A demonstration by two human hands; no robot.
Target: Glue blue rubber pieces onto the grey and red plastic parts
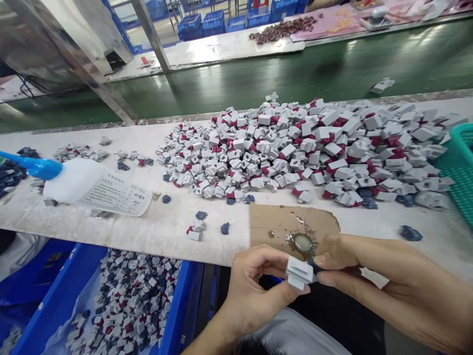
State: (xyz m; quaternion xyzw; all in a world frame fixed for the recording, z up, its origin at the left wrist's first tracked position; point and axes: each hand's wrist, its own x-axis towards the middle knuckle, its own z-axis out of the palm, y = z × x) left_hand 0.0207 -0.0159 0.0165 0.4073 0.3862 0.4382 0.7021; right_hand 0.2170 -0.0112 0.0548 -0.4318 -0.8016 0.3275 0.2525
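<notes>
My left hand (254,283) pinches a small light-grey plastic block (298,272) with a stepped shape, held over the table's front edge. From the right, my right hand (364,268) grips a small dark-blue piece (315,265) between thumb and fingers, against the block's right side. How far the two parts fit together is hidden by the fingers. Just beyond my hands lies a piece of brown cardboard (266,224) with wet spots and a small round cap (303,243) holding liquid.
A large heap of grey and dark-red pieces (258,148) covers the table's middle. At left lies a white glue bottle (74,180) with a blue nozzle. A blue crate (190,296) holds similar pieces below. A green basket (458,172) stands right; a green conveyor belt (207,91) runs behind.
</notes>
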